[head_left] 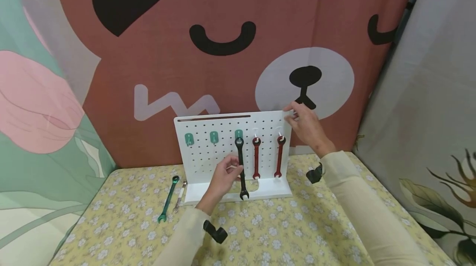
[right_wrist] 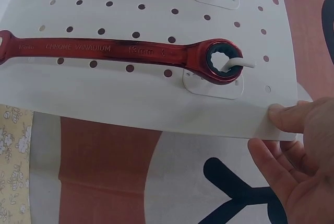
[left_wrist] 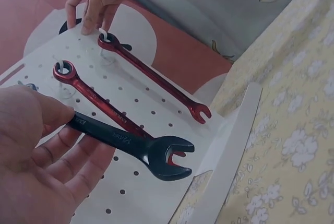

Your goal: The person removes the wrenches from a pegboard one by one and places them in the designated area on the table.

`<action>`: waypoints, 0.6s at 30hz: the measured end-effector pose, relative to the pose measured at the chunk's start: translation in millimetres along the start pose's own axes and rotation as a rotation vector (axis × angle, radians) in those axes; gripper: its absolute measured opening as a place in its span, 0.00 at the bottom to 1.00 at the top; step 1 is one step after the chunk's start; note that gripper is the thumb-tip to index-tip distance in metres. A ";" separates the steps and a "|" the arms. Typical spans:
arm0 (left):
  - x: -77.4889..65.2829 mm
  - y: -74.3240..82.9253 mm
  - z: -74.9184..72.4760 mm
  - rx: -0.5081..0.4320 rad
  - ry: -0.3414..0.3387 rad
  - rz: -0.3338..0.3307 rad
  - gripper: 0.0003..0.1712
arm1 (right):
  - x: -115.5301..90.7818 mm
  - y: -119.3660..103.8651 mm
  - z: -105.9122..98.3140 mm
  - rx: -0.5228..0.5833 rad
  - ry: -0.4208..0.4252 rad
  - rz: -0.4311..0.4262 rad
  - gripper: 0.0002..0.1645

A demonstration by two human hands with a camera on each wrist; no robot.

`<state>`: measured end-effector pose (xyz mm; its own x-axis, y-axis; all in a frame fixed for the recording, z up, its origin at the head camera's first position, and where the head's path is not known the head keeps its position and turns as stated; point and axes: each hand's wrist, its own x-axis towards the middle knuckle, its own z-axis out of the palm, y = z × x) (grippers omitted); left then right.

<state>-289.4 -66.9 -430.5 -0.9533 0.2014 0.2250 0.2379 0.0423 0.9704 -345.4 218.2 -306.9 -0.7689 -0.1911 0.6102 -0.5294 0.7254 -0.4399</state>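
My left hand point(head_left: 222, 178) holds a black combination wrench point(head_left: 242, 175) between thumb and fingers, ring end up and open end down. The wrench stands in front of a white pegboard point(head_left: 208, 162). Its ring overlaps the lower part of a green hook point(head_left: 239, 133); I cannot tell whether it hangs there. With thumb and fingers, my right hand point(right_wrist: 308, 153) pinches the pegboard's upper right corner. Close to that hand, a red wrench point(right_wrist: 120, 48) hangs by its ring from a white hook point(right_wrist: 240, 63). Another red wrench point(left_wrist: 102, 101) hangs beside it, partly behind the black one.
Two more green hooks, a left one point(head_left: 189, 138) and a middle one point(head_left: 214, 136), sit on the board. A green wrench point(head_left: 169, 200) and a small silver wrench point(head_left: 180, 197) lie on the flowered tablecloth point(head_left: 122, 216), left of the board's base. A bear-print curtain point(head_left: 223, 80) hangs behind.
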 end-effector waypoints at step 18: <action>-13.2 26.0 -2.8 -0.024 -0.037 0.022 0.12 | 2.1 -0.8 1.2 0.002 -0.011 -0.002 0.13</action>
<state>-271.2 -71.2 -408.0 -0.9405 0.2376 0.2429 0.2533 0.0141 0.9673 -347.0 216.4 -306.0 -0.7719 -0.1997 0.6035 -0.5315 0.7235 -0.4404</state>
